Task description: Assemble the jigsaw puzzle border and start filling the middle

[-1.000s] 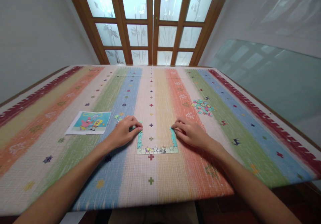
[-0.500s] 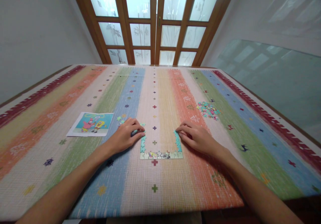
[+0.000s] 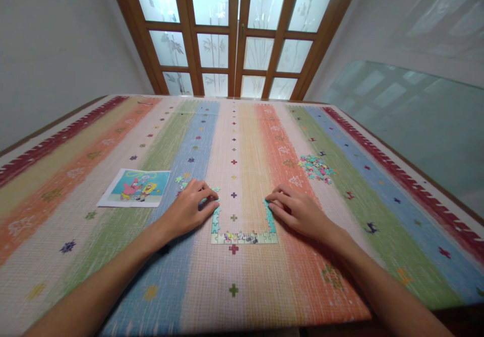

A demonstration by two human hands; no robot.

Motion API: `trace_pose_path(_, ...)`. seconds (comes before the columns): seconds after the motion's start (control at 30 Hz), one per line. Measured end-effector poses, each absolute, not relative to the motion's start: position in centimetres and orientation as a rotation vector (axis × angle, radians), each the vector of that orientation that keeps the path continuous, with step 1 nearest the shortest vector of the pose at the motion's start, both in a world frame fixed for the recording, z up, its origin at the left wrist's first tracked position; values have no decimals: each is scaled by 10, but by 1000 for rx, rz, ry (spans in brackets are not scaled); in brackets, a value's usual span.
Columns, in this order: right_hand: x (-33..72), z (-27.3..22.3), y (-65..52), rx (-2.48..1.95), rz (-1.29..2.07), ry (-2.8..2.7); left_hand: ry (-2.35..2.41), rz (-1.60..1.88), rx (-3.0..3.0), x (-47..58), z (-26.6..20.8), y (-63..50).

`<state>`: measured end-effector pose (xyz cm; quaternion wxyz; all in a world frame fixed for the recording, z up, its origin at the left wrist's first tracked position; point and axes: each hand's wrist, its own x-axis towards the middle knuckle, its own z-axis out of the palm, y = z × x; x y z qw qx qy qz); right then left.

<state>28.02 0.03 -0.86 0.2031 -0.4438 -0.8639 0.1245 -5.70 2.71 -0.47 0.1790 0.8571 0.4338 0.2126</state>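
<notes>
A partly joined jigsaw puzzle [image 3: 245, 238] lies on the cloth as a U-shaped border, with a pale, pictured bottom row and turquoise sides. My left hand [image 3: 192, 203] rests at the upper part of the left side, thumb and fingers bent in and closed on its edge pieces [image 3: 215, 221]. Opposite it, my right hand [image 3: 298, 207] has its curled fingertips on the upper end of the right side [image 3: 270, 220]. Fingers hide part of both sides. Several loose puzzle pieces [image 3: 183, 178] lie just beyond my left hand, partly covered by it.
Left of my hands lies a printed cartoon picture [image 3: 140, 188] on white paper. A heap of loose puzzle pieces [image 3: 316, 169] sits farther off on the right. The striped tablecloth [image 3: 242, 135] covers the table, which reaches toward wooden glazed doors [image 3: 234, 35]. A glass panel [image 3: 408, 110] leans at right.
The view has shifted slightly, so the table's contents sit a little lower in the picture. Both hands keep nearly the same places on the puzzle's sides.
</notes>
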Motion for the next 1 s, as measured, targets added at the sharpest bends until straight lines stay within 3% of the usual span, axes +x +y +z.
trace_pose_path(1.0,282,-4,0,-1249,421,-2399,1188,616,2503,-57,-7,26)
